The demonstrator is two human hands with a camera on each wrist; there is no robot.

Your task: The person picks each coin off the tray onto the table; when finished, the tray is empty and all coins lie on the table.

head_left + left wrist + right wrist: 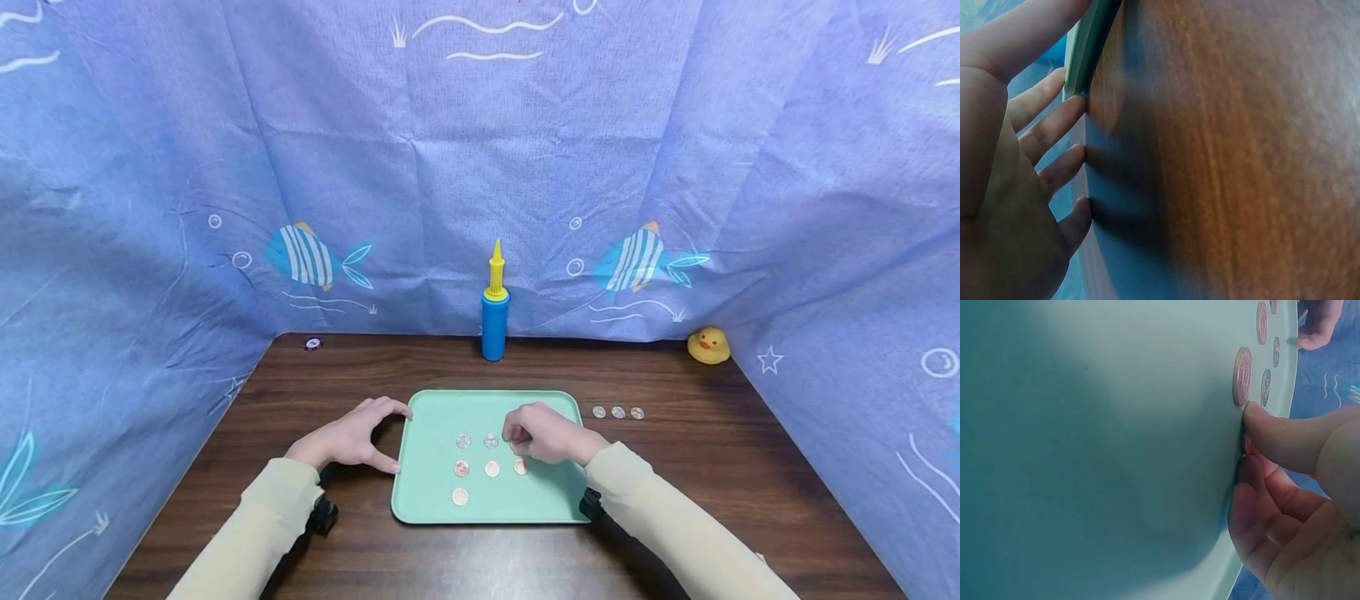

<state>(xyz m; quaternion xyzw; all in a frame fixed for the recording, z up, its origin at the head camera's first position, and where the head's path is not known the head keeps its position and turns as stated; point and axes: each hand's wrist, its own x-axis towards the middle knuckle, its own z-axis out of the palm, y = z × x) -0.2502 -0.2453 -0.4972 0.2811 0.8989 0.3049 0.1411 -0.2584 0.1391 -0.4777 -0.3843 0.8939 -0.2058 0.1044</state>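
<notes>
A mint-green tray (427,408) lies on the wooden table. Several coins rest on it: silver ones such as the coin (491,441) in the far row, coppery ones like the coin (521,467) in the row before it, and a single coin (460,497) nearest the front. My right hand (546,433) is low over the tray, its thumb and curled fingers pinching a coin (1244,444) at the surface, mostly hidden by the fingertips. My left hand (348,435) touches the tray's left edge with thumb and fingers spread apart.
Three silver coins (618,412) lie in a row right of the tray. Behind it stands a blue and yellow hand pump (493,321). A rubber duck (708,345) sits at the back right, a small dark disc (313,343) at the back left. Blue curtains (480,150) enclose the table.
</notes>
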